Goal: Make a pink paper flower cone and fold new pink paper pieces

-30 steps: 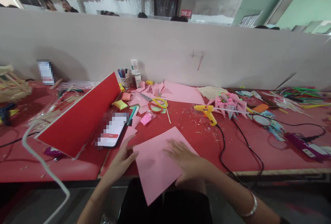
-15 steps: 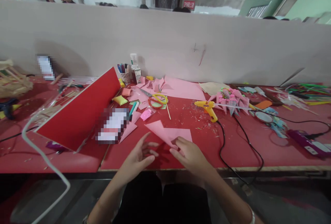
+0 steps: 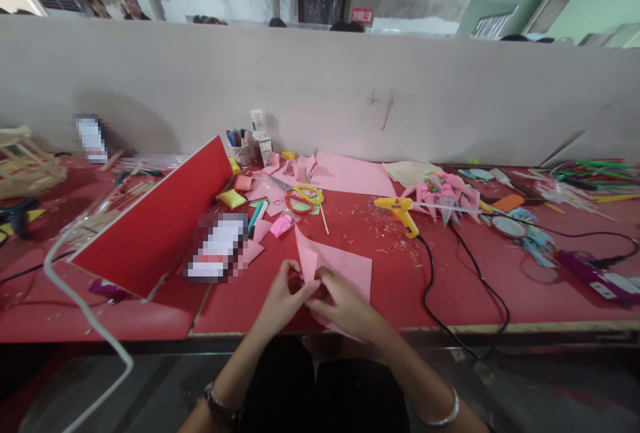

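In the head view, we curl the pink sheet (image 3: 350,266) at six o'clock on the red surface (image 3: 235,308).
Our right hand (image 3: 344,303) is nearly closed, pinching the curled flap near its lower end; our left hand (image 3: 281,300) is half curled with its thumb at the fold, though whether it grips we cannot tell. To roll evenly, we should hold that lower end tight and turn the loose flap lightly, without creasing. From the sheet, a phone (image 3: 220,246) lies just past nine o'clock, scissors (image 3: 317,194) at eleven, a glue gun (image 3: 400,208) towards two; its black cord (image 3: 433,272) at three could snag a corner.
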Demonstrator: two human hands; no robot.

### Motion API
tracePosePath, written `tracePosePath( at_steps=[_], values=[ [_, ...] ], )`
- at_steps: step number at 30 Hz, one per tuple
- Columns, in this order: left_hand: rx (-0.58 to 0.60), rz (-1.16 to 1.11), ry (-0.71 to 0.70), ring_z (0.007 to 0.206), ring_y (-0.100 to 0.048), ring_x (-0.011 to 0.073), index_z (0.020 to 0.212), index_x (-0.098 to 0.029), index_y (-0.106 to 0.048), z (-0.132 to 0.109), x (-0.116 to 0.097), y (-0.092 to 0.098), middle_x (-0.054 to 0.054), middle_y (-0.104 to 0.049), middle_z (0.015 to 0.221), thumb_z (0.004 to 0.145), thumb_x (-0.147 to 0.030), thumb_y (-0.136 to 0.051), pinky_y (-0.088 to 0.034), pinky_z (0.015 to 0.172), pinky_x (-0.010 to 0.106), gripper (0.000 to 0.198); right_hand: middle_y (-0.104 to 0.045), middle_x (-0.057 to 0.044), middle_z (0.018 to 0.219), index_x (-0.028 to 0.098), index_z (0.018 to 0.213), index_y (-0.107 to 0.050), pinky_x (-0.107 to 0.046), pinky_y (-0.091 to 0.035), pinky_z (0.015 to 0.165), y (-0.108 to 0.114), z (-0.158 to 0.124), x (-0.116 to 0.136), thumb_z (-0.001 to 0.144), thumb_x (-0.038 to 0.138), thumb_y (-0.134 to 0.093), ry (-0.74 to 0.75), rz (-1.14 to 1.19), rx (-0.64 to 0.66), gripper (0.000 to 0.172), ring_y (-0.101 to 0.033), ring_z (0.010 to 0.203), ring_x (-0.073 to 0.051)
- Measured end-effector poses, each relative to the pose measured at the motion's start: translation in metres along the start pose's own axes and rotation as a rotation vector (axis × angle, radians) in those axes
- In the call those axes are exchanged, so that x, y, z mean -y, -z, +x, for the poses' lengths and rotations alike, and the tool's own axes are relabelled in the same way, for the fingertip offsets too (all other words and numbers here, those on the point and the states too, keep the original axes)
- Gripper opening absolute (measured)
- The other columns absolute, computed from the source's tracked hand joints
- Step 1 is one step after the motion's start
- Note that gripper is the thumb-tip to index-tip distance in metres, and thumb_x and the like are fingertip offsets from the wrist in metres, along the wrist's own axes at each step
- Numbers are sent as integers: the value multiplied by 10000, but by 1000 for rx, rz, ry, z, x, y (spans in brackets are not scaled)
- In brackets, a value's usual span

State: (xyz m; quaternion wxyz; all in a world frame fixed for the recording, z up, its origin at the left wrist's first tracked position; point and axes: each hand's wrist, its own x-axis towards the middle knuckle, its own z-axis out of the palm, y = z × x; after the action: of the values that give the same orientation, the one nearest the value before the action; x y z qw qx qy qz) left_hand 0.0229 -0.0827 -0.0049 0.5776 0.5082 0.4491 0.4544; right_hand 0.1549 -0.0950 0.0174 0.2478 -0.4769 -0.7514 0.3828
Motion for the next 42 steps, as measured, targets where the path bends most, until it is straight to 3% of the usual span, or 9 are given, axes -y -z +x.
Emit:
tracePosePath(
  at_steps=[6, 16, 21, 27, 32, 34, 36, 39, 42],
  values=[
    [47, 35, -54, 543, -433, 69, 688, -172, -403, -1, -6, 2, -57, -411, 636, 631, -329, -531, -355, 484, 172, 210, -498, -3, 772, 161, 828, -457, -247, -393, 632, 0, 5, -3, 744, 294, -507, 7, 164, 0, 165, -479, 685, -119],
    [43, 52, -151, 588, -460, 106, 713, -164, -473, 3, -5, 3, -32, -463, 637, 682, -354, -496, -406, 566, 211, 194, -477, 16, 730, 176, 761, -435, -246, -385, 650, 8, 6, 4, 712, 280, -526, 18, 243, -22, 146, -462, 690, -117],
    [52, 85, -179, 555, -464, 108, 664, -167, -482, 4, 2, 4, -37, -476, 592, 651, -344, -526, -404, 523, 201, 184, -458, 23, 702, 175, 728, -420, -240, -359, 602, 10, 6, 9, 668, 292, -575, -16, 153, -23, 204, -430, 648, -113],
    [43, 63, -161, 656, -552, 157, 691, -160, -559, 4, -5, 5, 10, -603, 672, 630, -336, -525, -459, 642, 252, 189, -461, 14, 718, 173, 710, -417, -241, -345, 590, 14, 4, 13, 649, 321, -599, -6, 33, -21, 242, -416, 653, -116],
    [-108, 38, -101, 719, -571, 183, 675, -172, -572, 2, -7, 3, 26, -640, 728, 597, -371, -520, -463, 689, 273, 219, -466, 14, 705, 171, 712, -419, -234, -354, 579, 13, 5, 16, 648, 323, -589, 20, 41, -42, 237, -418, 633, -109],
    [-145, 83, -95, 706, -567, 181, 636, -173, -568, 1, -9, 3, 16, -628, 683, 599, -367, -511, -462, 675, 270, 205, -465, 23, 670, 172, 692, -419, -223, -353, 565, 11, 6, 17, 667, 295, -559, 32, 44, -72, 188, -418, 605, -101],
    [-106, 141, -130, 656, -549, 167, 585, -171, -555, 1, -14, 2, 3, -600, 613, 618, -372, -495, -458, 645, 261, 213, -459, 32, 616, 171, 655, -422, -211, -343, 539, 10, 7, 15, 704, 267, -497, 43, 30, -129, 132, -414, 567, -93],
    [-75, 209, -158, 573, -506, 142, 515, -167, -520, 0, -26, 8, -14, -544, 535, 631, -406, -499, -443, 579, 244, 266, -425, 36, 530, 168, 588, -420, -203, -310, 480, 18, 8, 11, 760, 283, -394, -1, 37, -273, 209, -394, 506, -87],
    [-243, 225, -95, 512, -467, 128, 456, -177, -469, -2, -40, 25, -32, -478, 468, 581, -453, -544, -423, 504, 231, 312, -455, 21, 551, 162, 640, -474, -206, -325, 478, 41, 2, 6, 767, 361, -370, -45, 137, -427, 259, -421, 533, -103]
  ],
)
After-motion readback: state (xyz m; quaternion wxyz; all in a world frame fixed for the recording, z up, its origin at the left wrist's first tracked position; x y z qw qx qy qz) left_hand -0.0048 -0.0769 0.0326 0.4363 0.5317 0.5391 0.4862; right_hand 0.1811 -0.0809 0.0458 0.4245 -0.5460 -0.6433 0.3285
